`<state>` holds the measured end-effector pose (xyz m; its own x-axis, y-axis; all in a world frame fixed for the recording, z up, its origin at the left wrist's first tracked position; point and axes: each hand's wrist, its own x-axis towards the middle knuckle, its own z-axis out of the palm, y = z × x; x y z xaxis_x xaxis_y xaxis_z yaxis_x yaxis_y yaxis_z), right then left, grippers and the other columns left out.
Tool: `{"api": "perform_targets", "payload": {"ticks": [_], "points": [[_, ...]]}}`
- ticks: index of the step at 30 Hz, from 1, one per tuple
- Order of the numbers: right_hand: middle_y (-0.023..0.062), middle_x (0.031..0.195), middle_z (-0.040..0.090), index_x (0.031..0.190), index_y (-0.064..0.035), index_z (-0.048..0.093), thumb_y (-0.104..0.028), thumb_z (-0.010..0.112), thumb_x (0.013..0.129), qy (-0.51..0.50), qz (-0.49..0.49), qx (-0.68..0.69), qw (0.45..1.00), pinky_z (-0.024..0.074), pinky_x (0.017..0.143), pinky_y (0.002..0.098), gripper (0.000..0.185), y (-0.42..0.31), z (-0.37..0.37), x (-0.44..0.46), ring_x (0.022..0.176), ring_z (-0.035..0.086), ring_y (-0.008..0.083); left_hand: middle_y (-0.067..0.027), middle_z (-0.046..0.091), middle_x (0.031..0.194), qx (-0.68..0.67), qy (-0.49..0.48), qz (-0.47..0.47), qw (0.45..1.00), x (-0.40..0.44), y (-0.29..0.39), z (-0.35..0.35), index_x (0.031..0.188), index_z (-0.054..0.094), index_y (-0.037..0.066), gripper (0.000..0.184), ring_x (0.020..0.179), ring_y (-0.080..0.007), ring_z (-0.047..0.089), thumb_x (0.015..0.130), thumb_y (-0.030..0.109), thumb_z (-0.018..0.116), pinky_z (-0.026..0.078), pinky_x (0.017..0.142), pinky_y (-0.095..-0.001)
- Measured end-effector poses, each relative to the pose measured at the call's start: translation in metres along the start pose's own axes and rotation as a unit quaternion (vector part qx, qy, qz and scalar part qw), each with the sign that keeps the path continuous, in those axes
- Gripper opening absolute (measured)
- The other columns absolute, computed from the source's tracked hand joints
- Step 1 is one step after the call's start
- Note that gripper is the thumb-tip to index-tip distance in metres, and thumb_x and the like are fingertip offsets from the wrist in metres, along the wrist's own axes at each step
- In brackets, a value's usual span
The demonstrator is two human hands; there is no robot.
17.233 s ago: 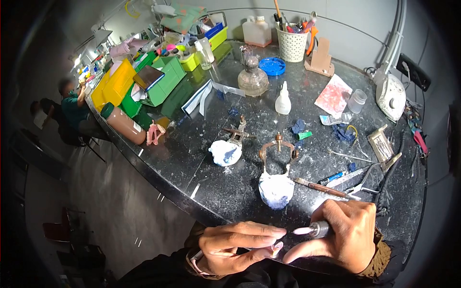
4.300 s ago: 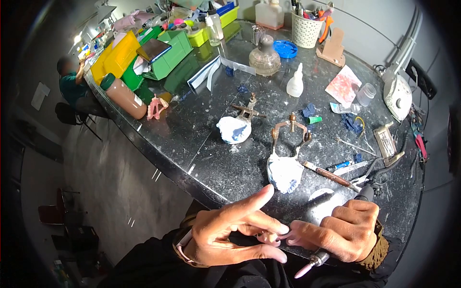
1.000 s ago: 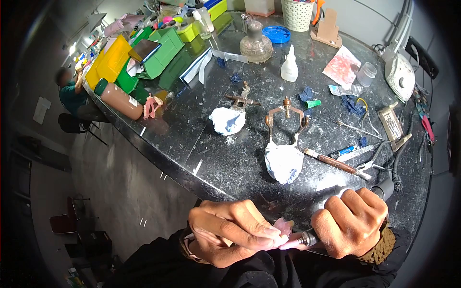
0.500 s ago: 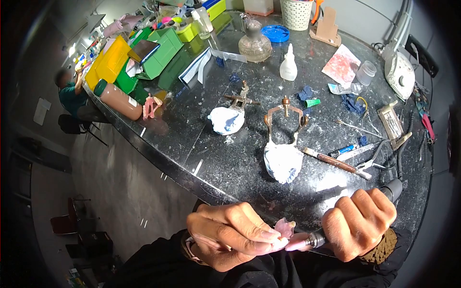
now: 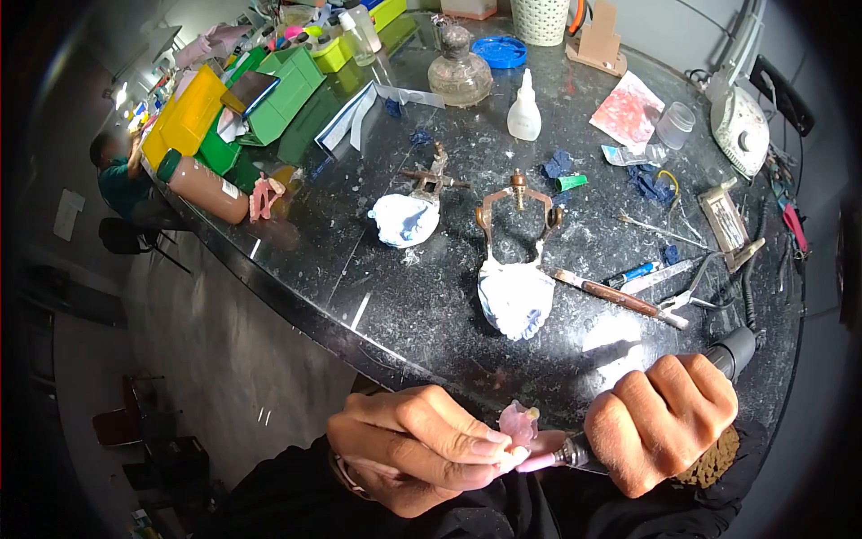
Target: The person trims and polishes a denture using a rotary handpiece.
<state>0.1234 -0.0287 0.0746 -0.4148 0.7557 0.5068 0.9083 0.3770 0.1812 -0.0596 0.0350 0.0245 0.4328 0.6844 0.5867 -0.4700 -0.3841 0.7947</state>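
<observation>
Between its fingertips, my left hand (image 5: 417, 446) pinches a small pink denture piece (image 5: 518, 422) with whitish teeth. My right hand (image 5: 663, 422) is wrapped round a dark rotary handpiece (image 5: 732, 350), whose cord end points to the upper right. The handpiece's pink pointed tip (image 5: 539, 462) meets or nearly meets the lower right side of the piece. Just beyond the hands, a white plaster cast (image 5: 516, 299) is attached to a brass-coloured articulator frame (image 5: 518, 193). Farther left lies a second plaster cast (image 5: 404, 221) on a metal holder.
Right of the casts lie a brown-handled brush (image 5: 620, 298), a blue pen (image 5: 633, 274) and pliers. Behind stand a white dropper bottle (image 5: 524, 112) and a glass burner (image 5: 460, 76). A brown bottle (image 5: 205, 186) and bins line the left edge. A person (image 5: 121, 180) sits at far left.
Since the oldest frame, the pink piece and handpiece tip have come together. Over the last second, the bench view has shifted slightly left, and both hands have kept their grips.
</observation>
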Motion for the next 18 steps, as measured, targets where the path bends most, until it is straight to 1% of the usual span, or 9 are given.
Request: {"api": "perform_targets", "payload": {"ticks": [2,4,7,8,10,11,13,16,18], "points": [[0.0012,0.049,0.035,0.056,-0.0057,0.042,-0.026,0.038,0.035,-0.007,-0.013,0.012,1.0,0.019,0.041,0.0264,0.029,-0.0003,-0.0011,-0.0008,0.042,0.033,0.0124,-0.0079,0.062,0.078,-0.001,0.007,-0.001,1.0,-0.0008,-0.0002,0.0005,0.075,0.067,0.004,0.02,0.066,-0.0138,0.064,0.063,-0.011,0.066,0.056,0.055,-0.0205],[0.0012,0.049,0.035,0.057,-0.0056,0.043,-0.026,0.039,0.036,-0.012,-0.002,0.005,1.0,0.0194,0.041,0.0264,0.03,-0.0003,-0.001,0.0002,0.042,0.034,0.0124,-0.0074,0.062,0.077,-0.014,0.023,-0.007,1.0,-0.0024,-0.0004,0.0027,0.075,0.067,0.004,0.019,0.065,-0.0135,0.064,0.063,-0.011,0.066,0.055,0.055,-0.0203],[0.0012,0.05,0.034,0.057,-0.0057,0.043,-0.026,0.039,0.036,-0.027,0.001,-0.001,1.0,0.0199,0.041,0.0266,0.03,-0.0006,-0.0026,0.0009,0.042,0.033,0.0124,-0.0077,0.062,0.076,0.003,0.012,-0.001,1.0,-0.002,-0.0011,0.0007,0.075,0.067,0.004,0.019,0.065,-0.0136,0.064,0.063,-0.01,0.066,0.055,0.055,-0.0209],[0.0012,0.05,0.034,0.057,-0.0058,0.042,-0.026,0.04,0.036,-0.034,0.0,-0.002,0.999,0.02,0.041,0.0267,0.029,-0.0005,-0.0033,0.0009,0.042,0.033,0.0124,-0.0095,0.06,0.076,-0.005,-0.003,-0.005,1.0,-0.0022,-0.0005,-0.0011,0.073,0.065,0.003,0.018,0.067,-0.0162,0.063,0.062,-0.012,0.068,0.056,0.059,-0.022],[0.001,0.05,0.034,0.057,-0.0058,0.042,-0.026,0.04,0.036,-0.011,-0.012,0.014,1.0,0.0198,0.041,0.0266,0.029,-0.0007,0.0,-0.0007,0.042,0.033,0.0123,-0.0129,0.057,0.078,-0.023,-0.035,-0.012,0.999,-0.0029,0.0011,-0.005,0.068,0.061,-0.001,0.019,0.072,-0.0213,0.06,0.059,-0.015,0.07,0.058,0.068,-0.0243],[0.0009,0.05,0.034,0.056,-0.0059,0.042,-0.026,0.04,0.036,0.001,-0.018,0.022,1.0,0.0197,0.041,0.0266,0.029,-0.0008,0.0013,-0.0011,0.042,0.033,0.0123,-0.013,0.057,0.077,-0.024,-0.034,-0.023,0.999,-0.0028,0.0026,-0.0047,0.068,0.061,-0.001,0.019,0.072,-0.0214,0.06,0.06,-0.016,0.07,0.058,0.068,-0.0245],[0.001,0.05,0.035,0.056,-0.006,0.042,-0.026,0.04,0.036,-0.013,-0.005,0.01,1.0,0.0197,0.041,0.0264,0.029,-0.0009,-0.0014,0.0006,0.043,0.034,0.0122,-0.0132,0.057,0.077,-0.027,-0.031,-0.044,0.998,-0.0022,0.0064,-0.0038,0.068,0.061,-0.001,0.018,0.073,-0.0217,0.06,0.061,-0.016,0.069,0.058,0.068,-0.0248],[0.0012,0.05,0.035,0.057,-0.0062,0.042,-0.027,0.04,0.036,-0.013,0.011,0.036,0.999,0.0197,0.042,0.026,0.029,0.0001,0.0007,-0.0033,0.043,0.035,0.012,-0.009,0.062,0.077,-0.005,0.005,-0.022,1.0,-0.002,0.0013,-0.0012,0.074,0.067,0.004,0.019,0.065,-0.0148,0.064,0.062,-0.011,0.067,0.055,0.054,-0.0212],[0.0012,0.049,0.035,0.057,-0.0063,0.042,-0.027,0.039,0.035,-0.008,0.007,0.04,0.999,0.0197,0.042,0.0258,0.03,0.0008,0.0014,-0.0036,0.042,0.035,0.0118,-0.0092,0.062,0.077,-0.008,0.001,-0.008,1.0,-0.0008,-0.0014,-0.0011,0.074,0.067,0.004,0.019,0.065,-0.0149,0.064,0.062,-0.011,0.067,0.055,0.054,-0.0214]]}}
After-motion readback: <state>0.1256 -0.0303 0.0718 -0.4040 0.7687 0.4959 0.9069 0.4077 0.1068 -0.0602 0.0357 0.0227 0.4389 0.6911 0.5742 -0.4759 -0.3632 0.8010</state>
